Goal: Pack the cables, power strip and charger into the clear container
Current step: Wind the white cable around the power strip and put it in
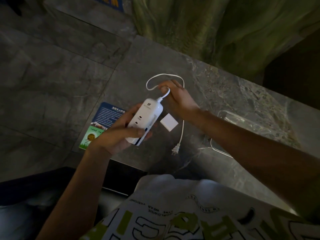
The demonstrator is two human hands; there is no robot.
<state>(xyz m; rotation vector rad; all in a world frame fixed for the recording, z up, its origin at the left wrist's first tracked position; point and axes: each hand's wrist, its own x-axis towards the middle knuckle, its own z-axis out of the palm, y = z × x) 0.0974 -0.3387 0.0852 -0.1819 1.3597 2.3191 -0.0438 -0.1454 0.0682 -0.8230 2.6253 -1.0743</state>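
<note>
Still early in packing. Left hand [110, 134] wrapped around white power strip [144, 122] above the bench [225, 87]; right hand [178, 99] pinching its looped cord [162, 78]. Charger [169, 122] lying on bench. Clear container [230, 116] at right, seemingly holding nothing yet.

Single head-worn wide-angle camera looking steeply down and forward, sitting close above the stone table [225, 87], taking in the wearer's shirt [173, 205] nearest the lens, floor lying beyond the table's left edge
</note>
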